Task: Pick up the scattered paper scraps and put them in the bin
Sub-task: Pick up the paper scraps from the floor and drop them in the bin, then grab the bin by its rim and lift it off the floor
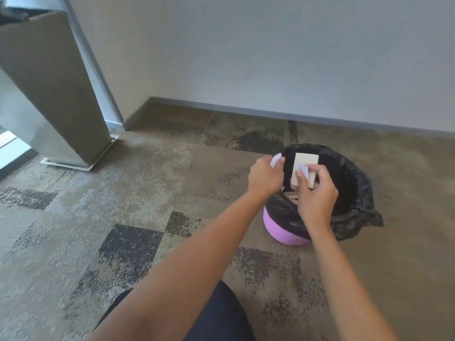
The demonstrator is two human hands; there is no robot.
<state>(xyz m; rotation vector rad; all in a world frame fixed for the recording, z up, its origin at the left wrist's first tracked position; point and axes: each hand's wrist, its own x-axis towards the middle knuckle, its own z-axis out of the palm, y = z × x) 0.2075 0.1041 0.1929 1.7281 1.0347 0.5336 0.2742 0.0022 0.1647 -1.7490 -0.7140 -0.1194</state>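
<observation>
Reaching over the bin (285,230), both hands sit above its mouth. Left hand (266,177): fingers curled closed around a white paper scrap (276,159) at the near-left rim. Right hand (317,195): thumb and fingertips pinched together on a second, smaller scrap (303,171), held over the opening. Bin is pink, lined with a black bag (354,193) folded over the rim; it stands on patterned carpet (123,198) near the wall (270,57). A beige card (305,161) rests inside, leaning upright.
</observation>
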